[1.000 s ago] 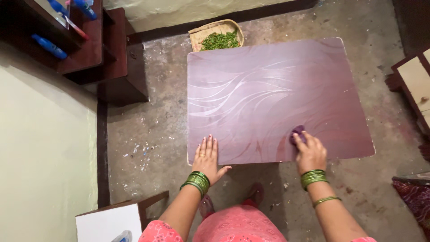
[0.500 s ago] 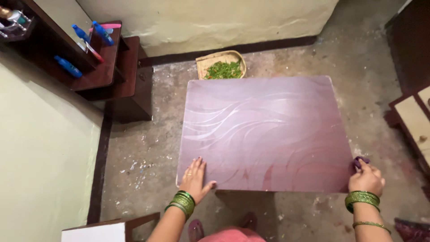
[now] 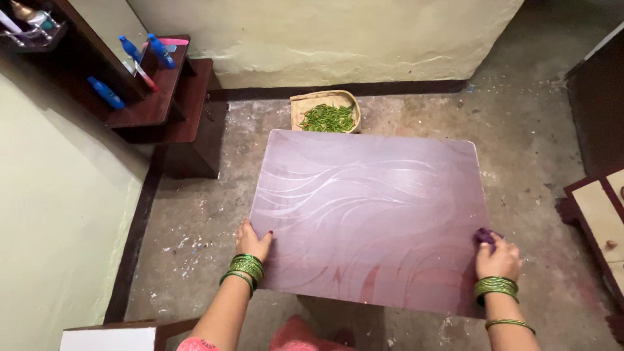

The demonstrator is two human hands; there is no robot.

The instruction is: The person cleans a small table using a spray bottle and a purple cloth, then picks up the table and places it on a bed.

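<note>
table top (image 3: 370,214): purple-brown with pale wavy lines | cloth (image 3: 484,236): dark purple | bangles (image 3: 246,267): shiny green | basket (image 3: 302,104): tan, with green beans (image 3: 329,117) in it | shelf (image 3: 156,97): dark brown | pens (image 3: 105,93): blue | wall (image 3: 52,214): pale yellow-green | floor (image 3: 195,214): grey with white specks | clothes (image 3: 292,338): pink

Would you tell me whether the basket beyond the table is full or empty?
Partly full: the basket on the floor holds a heap of green pods, with bare weave showing around them.
</note>
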